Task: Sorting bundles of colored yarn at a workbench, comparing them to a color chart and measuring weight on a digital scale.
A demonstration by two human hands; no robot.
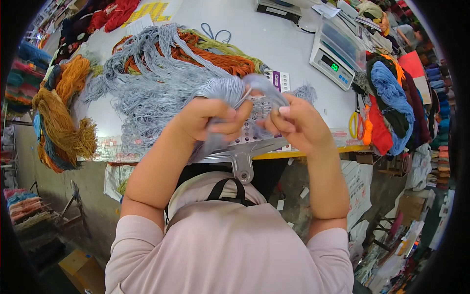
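My left hand (213, 117) is closed around a bundle of grey-blue yarn (223, 89) above the table's front edge. My right hand (301, 122), a little to its right, pinches a looped end of the same yarn (267, 85); motion blurs the strands between the two hands. A large loose heap of grey-blue yarn (156, 98) spreads across the table to the left, with rust-orange yarn (225, 61) partly under it. Behind and below my hands is a white card with punched holes and a purple band (281, 81). A metal bracket (242, 169) juts from the table edge beneath them.
On the right stands a digital scale (333, 63) with a lit green display. Beside it are yellow-handled scissors (353, 125) and a pile of blue, red and dark yarn (391, 93). Brown and orange hanks (63, 117) hang over the table's left edge. Small grey-blue scraps (306, 93) lie near the card.
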